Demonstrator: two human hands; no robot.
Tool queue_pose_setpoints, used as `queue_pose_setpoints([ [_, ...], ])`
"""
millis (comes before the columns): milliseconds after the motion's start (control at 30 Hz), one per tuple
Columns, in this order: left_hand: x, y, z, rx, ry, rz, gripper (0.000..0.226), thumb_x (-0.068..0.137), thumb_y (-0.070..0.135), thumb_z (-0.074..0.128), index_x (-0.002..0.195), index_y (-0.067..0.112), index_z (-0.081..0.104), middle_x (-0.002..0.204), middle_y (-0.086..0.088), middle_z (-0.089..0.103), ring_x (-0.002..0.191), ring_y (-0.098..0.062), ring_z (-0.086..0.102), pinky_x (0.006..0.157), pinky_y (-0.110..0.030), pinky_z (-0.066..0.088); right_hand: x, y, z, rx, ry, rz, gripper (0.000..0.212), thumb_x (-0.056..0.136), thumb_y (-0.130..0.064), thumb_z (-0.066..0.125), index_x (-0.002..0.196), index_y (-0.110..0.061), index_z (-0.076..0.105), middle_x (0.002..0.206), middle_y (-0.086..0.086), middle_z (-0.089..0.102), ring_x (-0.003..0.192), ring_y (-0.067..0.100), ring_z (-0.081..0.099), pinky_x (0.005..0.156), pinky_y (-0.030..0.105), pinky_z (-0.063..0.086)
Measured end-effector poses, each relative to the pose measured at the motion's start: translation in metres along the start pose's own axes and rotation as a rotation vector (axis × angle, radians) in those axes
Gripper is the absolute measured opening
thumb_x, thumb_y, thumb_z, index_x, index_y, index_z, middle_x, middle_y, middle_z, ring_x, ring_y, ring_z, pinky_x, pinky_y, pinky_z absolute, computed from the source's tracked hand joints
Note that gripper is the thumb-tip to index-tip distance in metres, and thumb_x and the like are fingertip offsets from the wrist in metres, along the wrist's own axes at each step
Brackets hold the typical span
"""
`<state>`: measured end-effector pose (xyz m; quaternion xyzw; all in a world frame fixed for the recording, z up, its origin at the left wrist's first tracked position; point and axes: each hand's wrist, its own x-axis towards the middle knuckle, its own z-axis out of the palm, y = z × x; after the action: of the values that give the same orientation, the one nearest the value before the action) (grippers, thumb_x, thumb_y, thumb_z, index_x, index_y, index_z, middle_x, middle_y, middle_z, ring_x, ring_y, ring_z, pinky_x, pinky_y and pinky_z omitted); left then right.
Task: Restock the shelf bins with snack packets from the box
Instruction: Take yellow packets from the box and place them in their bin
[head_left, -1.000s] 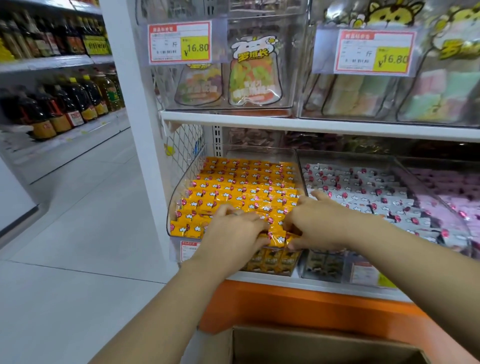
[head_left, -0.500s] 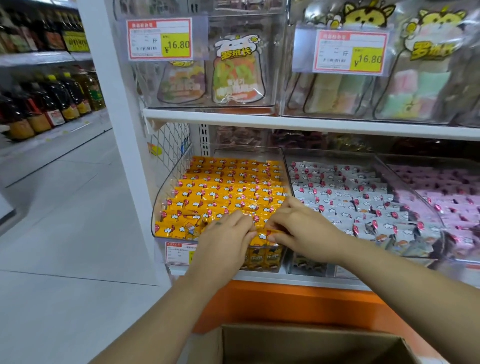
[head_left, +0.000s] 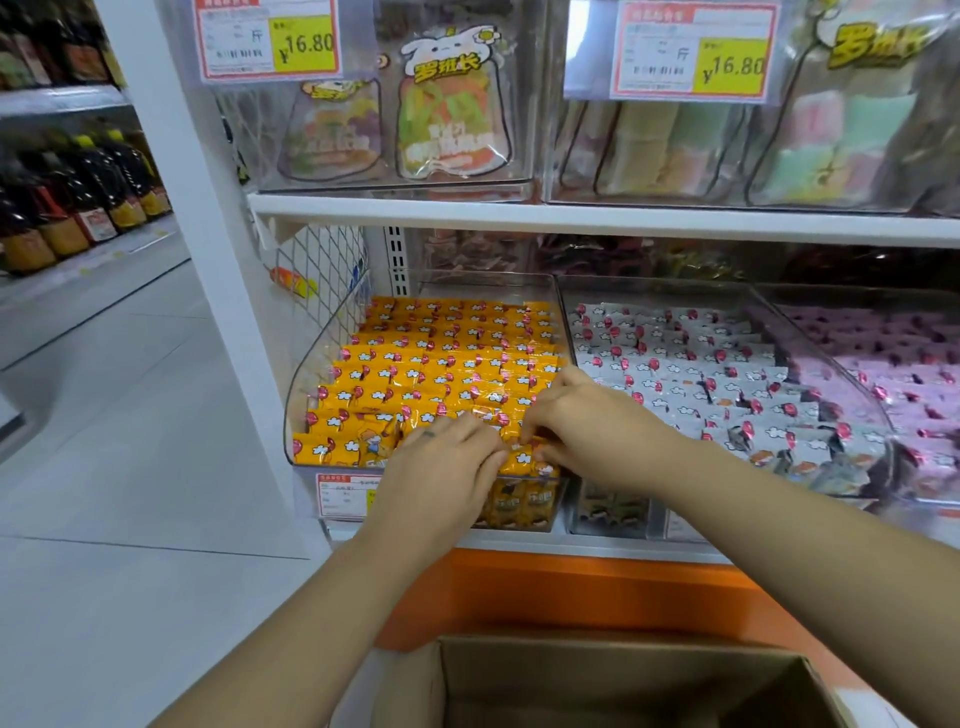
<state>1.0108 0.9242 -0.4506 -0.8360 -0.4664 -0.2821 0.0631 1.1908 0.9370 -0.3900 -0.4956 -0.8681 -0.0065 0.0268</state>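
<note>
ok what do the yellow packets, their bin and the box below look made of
Yellow packets: thin glossy film, probably plastic; crimped ends glint. Bin: clear rigid plastic, shiny; packets show through its curved wall. Box: matte brown cardboard, judging by its dull folded flaps.

Your left hand (head_left: 441, 478) and right hand (head_left: 582, 415) cover the front-right corner of the yellow bin (head_left: 306, 384), hiding any grip. Below that bin, the cardboard box (head_left: 597, 686) runs off the bottom edge.

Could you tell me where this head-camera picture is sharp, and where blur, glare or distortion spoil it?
Head view: sharpest on the yellow packets; the pink packets at the right edge smear; glare hazes the clear upper bins; the wide lens leans the white post.
</note>
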Motion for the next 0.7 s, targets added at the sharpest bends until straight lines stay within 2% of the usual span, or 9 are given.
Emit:
queue_pose_setpoints([
  [100, 0.0, 0.003, -0.006, -0.017, -0.098, -0.028, 0.025, 0.098, 0.028, 0.043, 0.102, 0.022, 0.067, 0.098, 0.006, 0.06, 0.088, -0.016, 0.056, 0.074, -0.026, 0.035, 0.0, -0.006, -0.004, -0.007, 0.026, 0.063, 0.019, 0.089, -0.035, 0.062, 0.105, -0.026, 0.063, 0.105, -0.004, 0.058, 0.113, 0.012, 0.04, 0.08, 0.029, 0.039],
  [167, -0.004, 0.004, -0.011, -0.044, -0.15, -0.039, 0.029, 0.101, 0.029, 0.038, 0.114, 0.022, 0.063, 0.11, 0.007, 0.058, 0.102, -0.014, 0.052, 0.081, -0.024, 0.033, -0.006, -0.01, -0.003, -0.079, 0.033, 0.042, 0.019, 0.092, -0.037, 0.057, 0.107, -0.029, 0.065, 0.108, -0.007, 0.061, 0.114, 0.013, 0.042, 0.093, 0.033, 0.033],
  [267, -0.009, 0.004, -0.019, -0.109, -0.194, -0.017, 0.032, 0.102, 0.027, 0.036, 0.125, 0.026, 0.058, 0.121, 0.01, 0.054, 0.113, -0.009, 0.047, 0.087, -0.018, 0.028, -0.014, -0.011, -0.007, -0.116, -0.028, -0.001, 0.021, 0.095, -0.035, 0.051, 0.11, -0.033, 0.066, 0.111, -0.013, 0.065, 0.116, 0.011, 0.046, 0.115, 0.043, 0.011],
  [367, -0.014, 0.001, -0.035, -0.184, -0.159, -0.03, 0.032, 0.1, 0.022, 0.041, 0.128, 0.026, 0.057, 0.124, 0.01, 0.054, 0.114, -0.008, 0.049, 0.091, -0.016, 0.033, -0.014, -0.014, -0.019, -0.034, 0.005, 0.005, 0.024, 0.097, -0.034, 0.048, 0.115, -0.035, 0.064, 0.117, -0.017, 0.064, 0.117, 0.006, 0.05, 0.118, 0.047, -0.005],
  [433, -0.019, -0.012, -0.05, -0.211, 0.003, -0.107, 0.029, 0.097, 0.017, 0.047, 0.122, 0.022, 0.062, 0.119, 0.006, 0.059, 0.108, -0.012, 0.055, 0.089, -0.024, 0.043, -0.009, -0.026, -0.022, 0.01, 0.14, -0.003, 0.025, 0.097, -0.035, 0.048, 0.118, -0.034, 0.062, 0.12, -0.017, 0.062, 0.119, 0.005, 0.05, 0.119, 0.042, 0.002],
  [533, -0.034, -0.043, -0.068, -0.154, 0.212, -0.27, 0.026, 0.093, 0.014, 0.051, 0.113, 0.019, 0.066, 0.113, 0.0, 0.064, 0.102, -0.021, 0.06, 0.087, -0.037, 0.05, 0.003, -0.061, -0.017, 0.153, 0.165, -0.062, 0.034, 0.096, -0.036, 0.052, 0.129, -0.03, 0.055, 0.13, -0.01, 0.057, 0.123, 0.011, 0.048, 0.109, 0.034, 0.032],
  [600, -0.044, -0.056, -0.073, -0.13, 0.235, -0.367, 0.026, 0.091, 0.015, 0.051, 0.111, 0.019, 0.068, 0.111, -0.001, 0.066, 0.1, -0.025, 0.061, 0.086, -0.042, 0.051, 0.015, -0.084, -0.01, 0.273, 0.16, -0.066, 0.047, 0.094, -0.036, 0.055, 0.139, -0.029, 0.044, 0.139, -0.007, 0.049, 0.128, 0.013, 0.043, 0.105, 0.034, 0.039],
  [700, -0.053, -0.066, -0.072, -0.102, 0.175, -0.412, 0.025, 0.09, 0.01, 0.058, 0.111, 0.019, 0.068, 0.108, -0.002, 0.067, 0.097, -0.028, 0.06, 0.084, -0.043, 0.051, 0.04, -0.105, -0.001, 0.346, 0.184, -0.055, 0.06, 0.092, -0.035, 0.059, 0.145, -0.031, 0.033, 0.144, -0.003, 0.042, 0.13, 0.017, 0.04, 0.104, 0.039, 0.041],
])
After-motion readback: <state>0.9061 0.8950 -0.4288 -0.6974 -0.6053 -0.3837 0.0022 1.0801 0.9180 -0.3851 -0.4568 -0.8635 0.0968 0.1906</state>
